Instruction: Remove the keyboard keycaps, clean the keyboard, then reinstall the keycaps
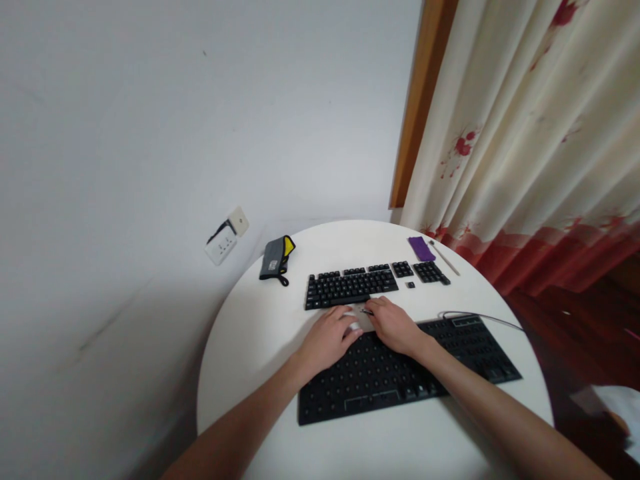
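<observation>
Both my hands meet at the far edge of a black keyboard base (400,370) with bare switches, lying near me on a round white table (250,347). My left hand (327,337) is curled, its fingers closed around something small and pale. My right hand (395,325) pinches a thin dark tool I cannot make out, pointing left. Just beyond the hands, a set of removed black keycaps (353,288) lies in keyboard layout, with smaller clusters (430,272) to its right and one loose keycap (410,285).
A grey and yellow pouch (276,259) lies at the table's back left. A purple object (421,249) and a thin stick (444,258) lie at the back right. The keyboard's cable (475,315) runs off right. A wall socket (227,235) and curtain (525,147) stand behind.
</observation>
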Action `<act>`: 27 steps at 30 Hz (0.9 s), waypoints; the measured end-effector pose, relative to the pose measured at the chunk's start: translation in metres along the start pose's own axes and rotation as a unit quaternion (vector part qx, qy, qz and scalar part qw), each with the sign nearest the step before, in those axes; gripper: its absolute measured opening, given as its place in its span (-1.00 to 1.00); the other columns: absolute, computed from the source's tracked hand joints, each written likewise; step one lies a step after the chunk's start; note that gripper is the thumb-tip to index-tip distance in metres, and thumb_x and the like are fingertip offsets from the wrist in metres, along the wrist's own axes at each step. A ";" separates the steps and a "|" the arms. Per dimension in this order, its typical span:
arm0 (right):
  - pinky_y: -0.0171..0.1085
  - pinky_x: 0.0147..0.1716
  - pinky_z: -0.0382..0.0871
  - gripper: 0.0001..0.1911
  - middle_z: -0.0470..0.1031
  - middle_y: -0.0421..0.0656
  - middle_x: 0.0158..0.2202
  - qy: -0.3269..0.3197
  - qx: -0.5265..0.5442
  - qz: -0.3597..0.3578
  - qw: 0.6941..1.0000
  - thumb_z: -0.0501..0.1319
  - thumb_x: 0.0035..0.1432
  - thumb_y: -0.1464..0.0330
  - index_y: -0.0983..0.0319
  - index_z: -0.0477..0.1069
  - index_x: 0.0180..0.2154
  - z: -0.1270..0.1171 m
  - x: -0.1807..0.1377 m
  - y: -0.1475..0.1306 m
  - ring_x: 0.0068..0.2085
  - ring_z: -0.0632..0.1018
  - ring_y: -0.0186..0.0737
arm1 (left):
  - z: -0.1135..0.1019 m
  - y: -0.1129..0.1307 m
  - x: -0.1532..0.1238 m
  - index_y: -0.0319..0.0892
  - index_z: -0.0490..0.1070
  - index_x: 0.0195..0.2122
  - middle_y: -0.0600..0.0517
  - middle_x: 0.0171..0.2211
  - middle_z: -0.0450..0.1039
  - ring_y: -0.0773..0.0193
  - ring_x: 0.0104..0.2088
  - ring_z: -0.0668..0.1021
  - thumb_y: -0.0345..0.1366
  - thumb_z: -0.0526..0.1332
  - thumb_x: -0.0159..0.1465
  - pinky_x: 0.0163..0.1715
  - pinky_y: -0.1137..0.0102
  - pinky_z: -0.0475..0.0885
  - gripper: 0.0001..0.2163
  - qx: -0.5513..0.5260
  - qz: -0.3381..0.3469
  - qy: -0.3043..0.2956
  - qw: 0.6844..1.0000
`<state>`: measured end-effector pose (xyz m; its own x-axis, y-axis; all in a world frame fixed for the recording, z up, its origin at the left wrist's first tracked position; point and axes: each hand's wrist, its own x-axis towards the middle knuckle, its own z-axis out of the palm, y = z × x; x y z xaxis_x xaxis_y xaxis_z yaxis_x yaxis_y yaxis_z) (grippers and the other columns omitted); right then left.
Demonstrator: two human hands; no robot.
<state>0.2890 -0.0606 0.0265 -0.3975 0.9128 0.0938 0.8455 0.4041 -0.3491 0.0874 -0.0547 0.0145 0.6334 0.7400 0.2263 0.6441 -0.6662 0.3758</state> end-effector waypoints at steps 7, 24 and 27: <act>-0.23 -0.02 0.24 -0.75 0.49 0.01 -0.11 -0.010 -0.010 0.008 1.000 -0.01 0.30 0.48 0.30 0.42 -0.14 -0.001 -0.001 -0.002 -0.02 0.41 -0.10 | 0.000 0.000 0.000 -0.10 0.47 -0.05 -0.03 0.06 0.40 0.12 0.07 0.44 -0.19 0.13 0.38 0.14 0.19 0.33 -0.78 0.002 -0.004 -0.003 1.000; -0.16 0.04 0.27 -0.68 0.47 -0.03 -0.07 0.193 0.133 0.013 0.972 -0.07 0.38 0.34 0.23 0.41 -0.04 -0.050 -0.031 -0.001 -0.01 0.44 -0.11 | -0.012 0.024 -0.009 -0.05 0.29 0.19 -0.05 0.22 0.28 0.01 0.20 0.33 -0.01 0.26 0.24 0.22 0.14 0.22 -0.48 -0.013 0.052 -0.081 0.995; -0.14 0.03 0.27 -0.65 0.45 -0.02 -0.07 0.246 0.142 0.053 0.957 -0.09 0.39 0.29 0.22 0.39 -0.01 -0.060 -0.047 0.004 -0.01 0.44 -0.08 | -0.010 0.034 -0.017 -0.04 0.04 0.34 -0.12 0.36 0.04 -0.13 0.31 0.16 0.16 0.34 0.04 0.26 0.05 0.13 -0.10 -0.012 0.075 -0.129 0.989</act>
<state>0.3323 -0.0989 0.0767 -0.0394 0.8936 0.4472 0.7133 0.3386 -0.6136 0.0943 -0.0893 0.0319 0.8109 0.5834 0.0458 0.5269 -0.7619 0.3767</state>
